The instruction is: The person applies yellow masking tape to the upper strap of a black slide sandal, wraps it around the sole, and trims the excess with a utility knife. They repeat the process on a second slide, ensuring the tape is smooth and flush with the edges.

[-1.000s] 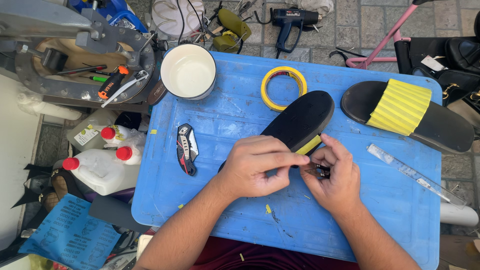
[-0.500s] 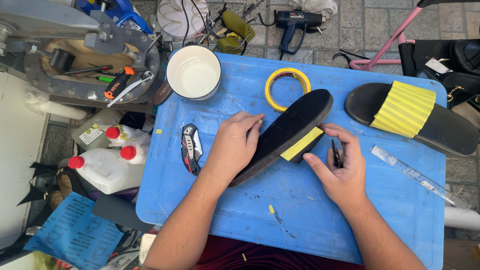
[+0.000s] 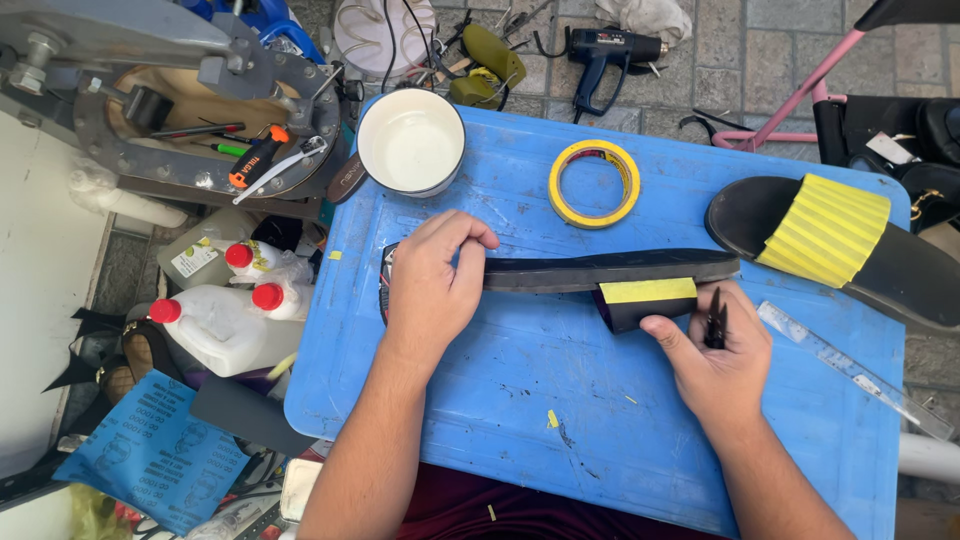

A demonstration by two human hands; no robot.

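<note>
Left hand (image 3: pixel 432 283) curled palm-down; right hand (image 3: pixel 715 355) half-closed, thumb extended

One head-worn camera looks steeply down, close over the blue worktop (image 3: pixel 480 400). The hands reach in from the bottom edge

My blue table (image 3: pixel 520 400) carries a white bowl (image 3: pixel 411 141), a yellow tape roll (image 3: pixel 594 183), a black sole (image 3: pixel 610 270), a yellow-strapped sandal (image 3: pixel 830 245), a clear ruler (image 3: pixel 850 370) and yellow scraps (image 3: pixel 551 418).
</note>
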